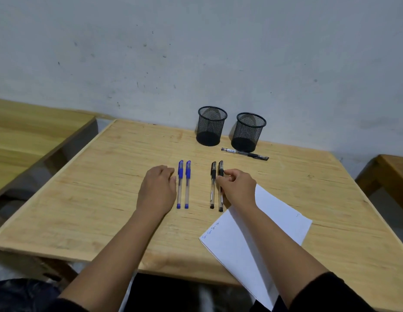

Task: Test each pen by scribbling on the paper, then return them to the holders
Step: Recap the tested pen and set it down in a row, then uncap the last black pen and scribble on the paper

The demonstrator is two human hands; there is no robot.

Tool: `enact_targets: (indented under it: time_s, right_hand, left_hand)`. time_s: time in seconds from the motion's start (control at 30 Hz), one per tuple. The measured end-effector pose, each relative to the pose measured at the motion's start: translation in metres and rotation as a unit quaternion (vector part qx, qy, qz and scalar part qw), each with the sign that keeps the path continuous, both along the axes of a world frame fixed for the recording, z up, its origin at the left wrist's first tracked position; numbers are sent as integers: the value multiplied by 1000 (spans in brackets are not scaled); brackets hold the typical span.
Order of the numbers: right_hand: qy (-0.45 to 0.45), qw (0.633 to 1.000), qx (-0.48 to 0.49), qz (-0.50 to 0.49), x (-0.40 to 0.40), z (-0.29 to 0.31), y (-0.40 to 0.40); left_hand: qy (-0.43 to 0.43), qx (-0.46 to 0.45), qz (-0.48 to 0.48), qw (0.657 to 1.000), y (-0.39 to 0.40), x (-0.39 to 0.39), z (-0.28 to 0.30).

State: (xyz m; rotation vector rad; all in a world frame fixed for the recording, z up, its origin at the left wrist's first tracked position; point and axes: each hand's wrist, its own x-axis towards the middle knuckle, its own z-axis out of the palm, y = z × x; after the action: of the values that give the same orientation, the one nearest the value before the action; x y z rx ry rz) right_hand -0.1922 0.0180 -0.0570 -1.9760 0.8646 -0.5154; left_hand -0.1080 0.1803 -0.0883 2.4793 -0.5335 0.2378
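Note:
Two blue pens [180, 184] [187, 184] lie side by side on the wooden table [95, 188]. To their right lie two black pens [213, 184] [220, 167]. My left hand [156, 190] rests on the table just left of the blue pens, fingers loosely curled, holding nothing. My right hand [237, 188] pinches the right black pen near its cap. A third black pen [244, 153] lies in front of the right mesh holder [247, 131]. The left mesh holder [210, 124] stands beside it; both look empty. White paper [263, 233] with small scribbles lies under my right forearm.
The holders stand at the table's far edge against a grey wall [196, 52]. Another wooden table [27, 136] is at the left, and a wooden piece [389, 174] at the right. The paper overhangs the table's near edge.

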Motion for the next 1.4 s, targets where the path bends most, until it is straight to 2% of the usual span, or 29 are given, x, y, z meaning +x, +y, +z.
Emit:
enact_targets:
  time_s: [0.23,0.37,0.5,0.57,0.73,1.13,1.4]
  right_hand:
    - [39,997,-65,27,4,4,0]
    - [83,983,-148,70,3,10,-9]
    - [131,951,-243,140,-4,17,-20]
    - [151,930,-299,154,-7,18,-26]
    - [196,892,-367,178,-17,34,-42]
    - [184,889,-397,135,-11,27,-107]
    - [172,897,-384,138,11,2,-133]
  left_hand:
    - [-2,5,-4,1000,-1,-2,1]
    - [17,20,-9,1000,-2,2,8]
    - [39,32,-17,999,-19,3,30]
    - [24,43,-33,998,-35,-2,42]
    - [-43,77,-95,992,-78,-16,60]
    - [-131,178,-163,962,-166,1,38]
    - [-112,187,-172,961,-188,29,20]
